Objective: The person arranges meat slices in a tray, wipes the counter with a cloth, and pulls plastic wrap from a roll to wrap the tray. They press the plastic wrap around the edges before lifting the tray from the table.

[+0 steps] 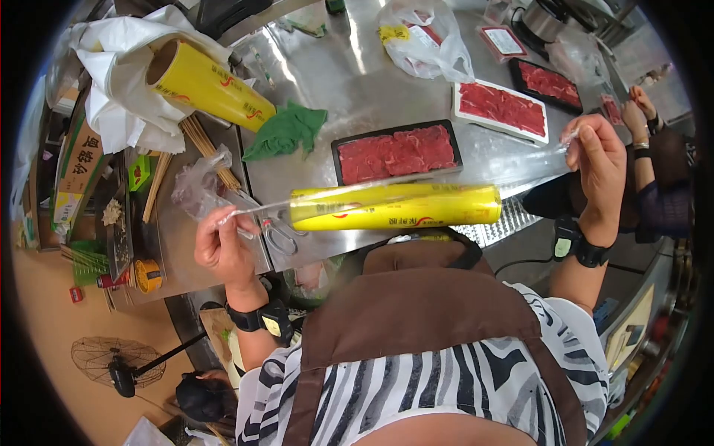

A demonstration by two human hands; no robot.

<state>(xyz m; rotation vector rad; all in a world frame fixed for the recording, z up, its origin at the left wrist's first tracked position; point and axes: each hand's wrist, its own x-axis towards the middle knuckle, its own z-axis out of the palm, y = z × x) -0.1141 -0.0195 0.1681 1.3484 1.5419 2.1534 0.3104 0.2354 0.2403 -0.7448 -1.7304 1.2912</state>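
Note:
A sheet of clear cling film point(520, 169) is stretched between my two hands, above a yellow roll of cling film point(394, 208) lying at the table's near edge. My left hand point(223, 245) pinches one corner of the sheet, left of the roll and close to a pair of scissors point(280, 236). Higher up on the right, my right hand point(597, 154) grips the opposite corner between thumb and fingers. Just beyond the roll sits a black tray of sliced red meat point(396, 154), partly behind the film. A white tray of meat point(501, 110) lies nearer my right hand.
Farther right are another black meat tray point(547, 83) and a plastic bag point(425, 41). A green cloth point(286, 132) lies beside a large upright-leaning yellow roll point(212, 85). Bundled sticks point(210, 152) lie at left. Another person's hands point(638, 111) are at far right.

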